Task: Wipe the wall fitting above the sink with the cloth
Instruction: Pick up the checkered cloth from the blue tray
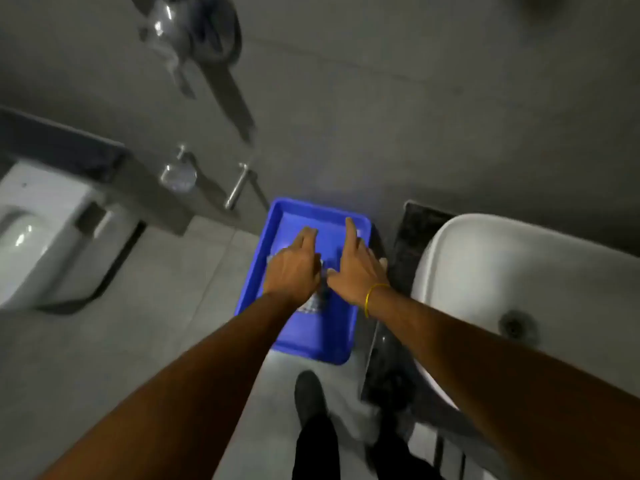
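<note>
A blue plastic tray (332,344) sits at the left end of the dark counter, beside the white sink (519,271). A grey-white cloth (313,303) lies in it, mostly hidden under my hands. My left hand (294,268) rests flat on the cloth, fingers spread. My right hand (356,268), with a yellow band on the wrist, hovers over the tray with its index finger stretched out. Whether either hand grips the cloth is hidden. A blurred chrome fitting (173,32) sticks out of the grey wall at the top left.
A chrome valve (178,174) and a chrome handle bar (237,187) are on the wall left of the tray. A white toilet (38,233) stands at the far left. My dark shoe (308,396) is on the grey tiled floor below the tray.
</note>
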